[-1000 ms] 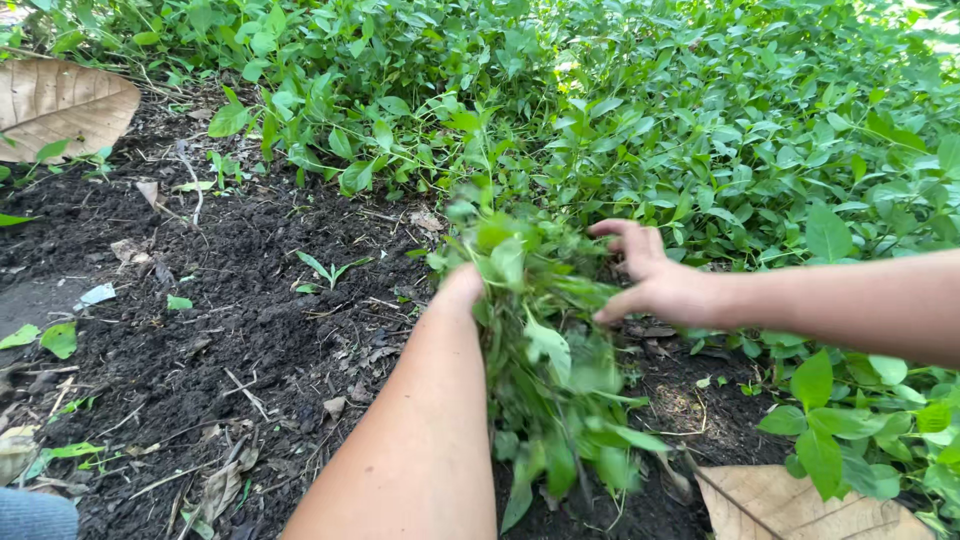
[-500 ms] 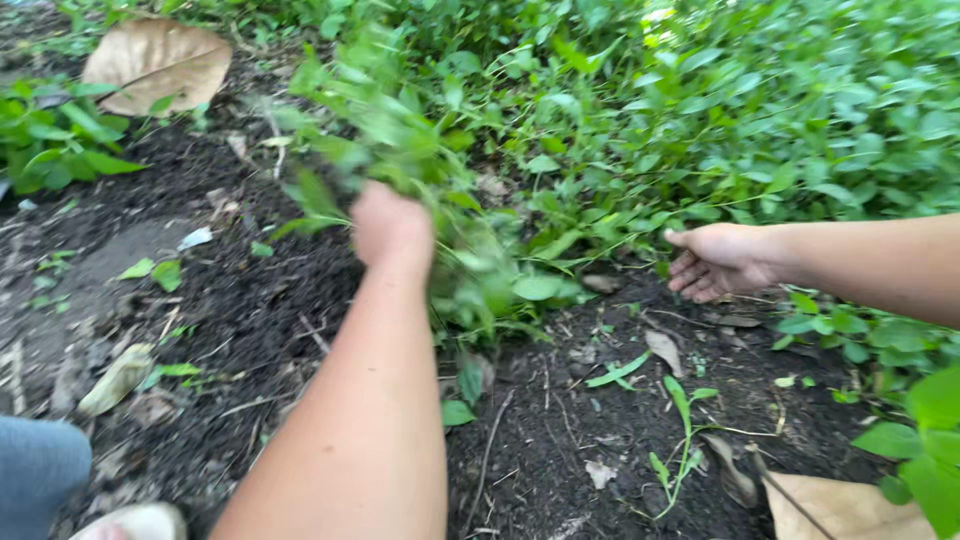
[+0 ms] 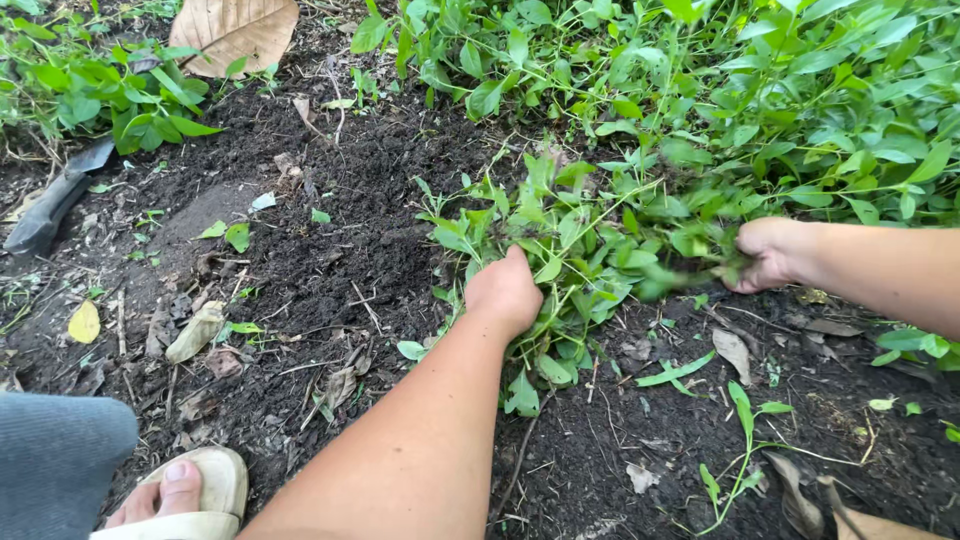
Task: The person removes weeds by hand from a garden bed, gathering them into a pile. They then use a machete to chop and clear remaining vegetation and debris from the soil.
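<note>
— Now, how were the weeds held at that moment?

— A bunch of leafy green weeds point(image 3: 575, 250) was gripped from both sides. The left hand point(image 3: 503, 292) was closed in a fist round the stems low down, near the dark soil point(image 3: 330, 250), probably so that the roots could be drawn with them. The right hand point(image 3: 765, 255) was clamped on the far end of the same bunch, at the edge of the thick green growth point(image 3: 800, 90).

— And where was the bunch placed?

— It was lying between the two hands, just at the border where bare soil met the growth, its lower leaves touching the ground.

— Was room left for moving?

— Open soil was seen to the left, scattered with small dry leaves and twigs. A large brown leaf point(image 3: 235, 30) was lying well apart at the top, and a sandalled foot point(image 3: 180, 495) was set at the lower left corner, clear of the arms.
</note>
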